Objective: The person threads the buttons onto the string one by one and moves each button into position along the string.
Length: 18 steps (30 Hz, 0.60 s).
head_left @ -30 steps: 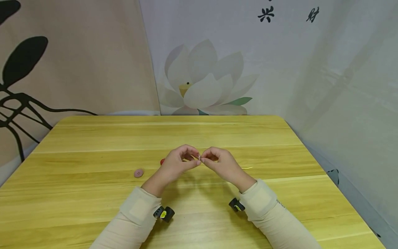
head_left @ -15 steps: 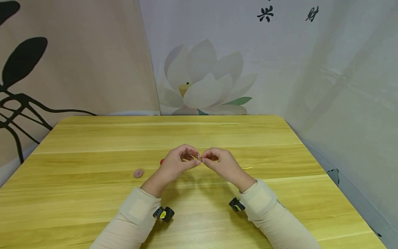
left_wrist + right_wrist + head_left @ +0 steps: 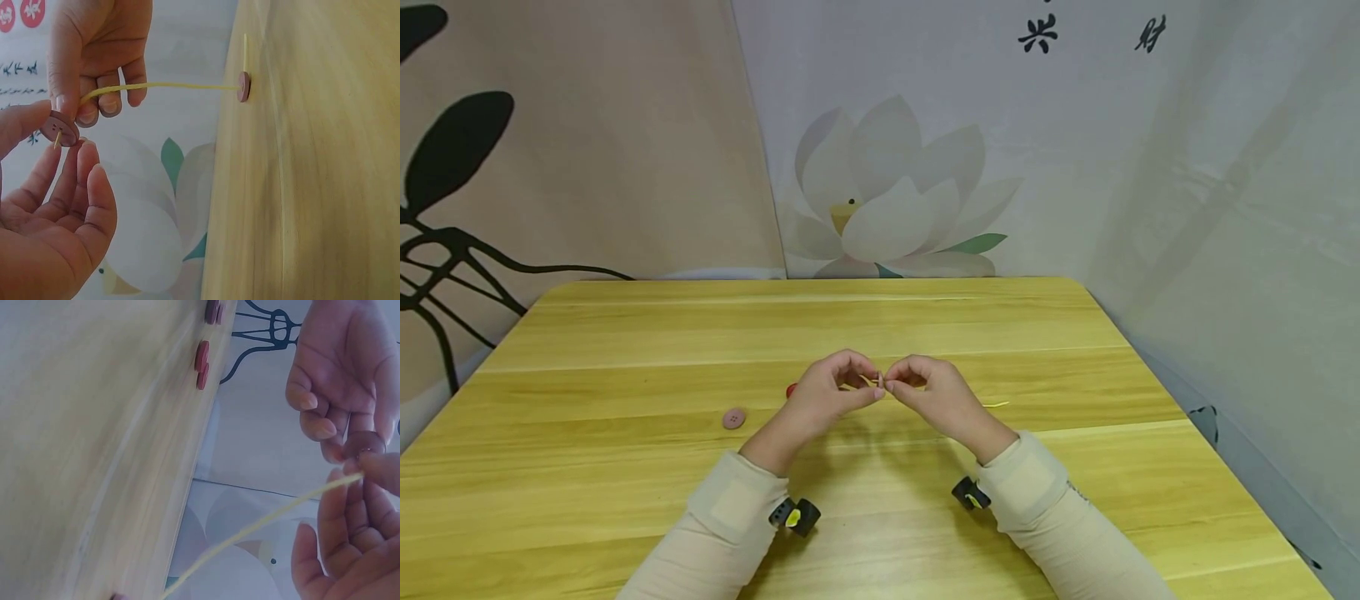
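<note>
My left hand (image 3: 827, 387) pinches a dusty-pink button (image 3: 60, 128) between thumb and fingertips, held up above the table. A short tip of yellow cord (image 3: 147, 84) pokes out through one of its holes. On the button's other side, my right hand (image 3: 936, 392) pinches the cord close to it, the fingertips of both hands nearly meeting. From there the cord (image 3: 262, 522) runs to a second pink button (image 3: 244, 87), threaded on it and standing on edge at the table. In the head view, the right hand hides most of the cord.
On the wooden table (image 3: 880, 325), another pink button (image 3: 733, 418) lies left of the left hand. A red button (image 3: 791, 390) is partly hidden behind that hand. Red buttons (image 3: 201, 356) and dark pink ones (image 3: 211, 311) show in the right wrist view. A printed curtain (image 3: 895, 167) hangs behind.
</note>
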Each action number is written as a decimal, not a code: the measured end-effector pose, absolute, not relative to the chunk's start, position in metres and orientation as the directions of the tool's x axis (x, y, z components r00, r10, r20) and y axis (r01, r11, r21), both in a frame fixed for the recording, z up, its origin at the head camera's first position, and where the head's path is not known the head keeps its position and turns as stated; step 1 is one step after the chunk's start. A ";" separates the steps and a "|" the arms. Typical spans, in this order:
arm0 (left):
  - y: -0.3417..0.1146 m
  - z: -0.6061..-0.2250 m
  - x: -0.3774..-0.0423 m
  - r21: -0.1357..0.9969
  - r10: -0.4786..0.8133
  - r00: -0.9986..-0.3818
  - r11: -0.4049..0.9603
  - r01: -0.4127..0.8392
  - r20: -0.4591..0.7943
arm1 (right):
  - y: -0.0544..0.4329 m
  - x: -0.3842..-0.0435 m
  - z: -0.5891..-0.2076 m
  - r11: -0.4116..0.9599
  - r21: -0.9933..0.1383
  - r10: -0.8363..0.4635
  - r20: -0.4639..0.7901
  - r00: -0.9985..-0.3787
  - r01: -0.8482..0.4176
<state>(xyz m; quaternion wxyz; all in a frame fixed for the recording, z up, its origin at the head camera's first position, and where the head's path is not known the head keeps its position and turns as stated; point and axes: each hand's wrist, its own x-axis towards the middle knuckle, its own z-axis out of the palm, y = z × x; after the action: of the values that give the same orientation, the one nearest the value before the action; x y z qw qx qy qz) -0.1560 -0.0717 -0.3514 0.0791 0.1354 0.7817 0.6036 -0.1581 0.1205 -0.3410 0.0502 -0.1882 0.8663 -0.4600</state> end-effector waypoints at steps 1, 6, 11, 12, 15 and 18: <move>-0.072 -0.351 -0.156 0.964 0.308 -0.950 0.239 0.118 0.040 | 0.120 -0.158 -0.341 0.505 -0.816 -0.373 0.087 -0.924 -0.280; -0.071 -0.351 -0.156 0.958 0.308 -0.950 0.259 0.127 0.043 | 0.120 -0.158 -0.340 0.503 -0.816 -0.374 0.091 -0.923 -0.284; -0.071 -0.352 -0.156 0.954 0.303 -0.952 0.275 0.119 0.032 | 0.121 -0.158 -0.340 0.512 -0.810 -0.370 0.091 -0.925 -0.285; -0.071 -0.352 -0.156 0.954 0.304 -0.952 0.277 0.118 0.030 | 0.121 -0.158 -0.340 0.515 -0.808 -0.370 0.093 -0.925 -0.287; -0.071 -0.353 -0.157 0.951 0.307 -0.951 0.283 0.126 0.034 | 0.121 -0.158 -0.340 0.516 -0.805 -0.371 0.097 -0.924 -0.292; -0.071 -0.353 -0.157 0.947 0.311 -0.949 0.288 0.139 0.044 | 0.122 -0.158 -0.341 0.511 -0.808 -0.374 0.098 -0.922 -0.293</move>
<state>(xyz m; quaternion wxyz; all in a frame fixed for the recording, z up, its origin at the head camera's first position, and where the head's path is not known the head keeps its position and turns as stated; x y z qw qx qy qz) -0.1571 -0.0711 -0.3533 0.0745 0.1408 0.7991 0.5797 -0.1582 0.1218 -0.3408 0.0441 -0.1921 0.8682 -0.4555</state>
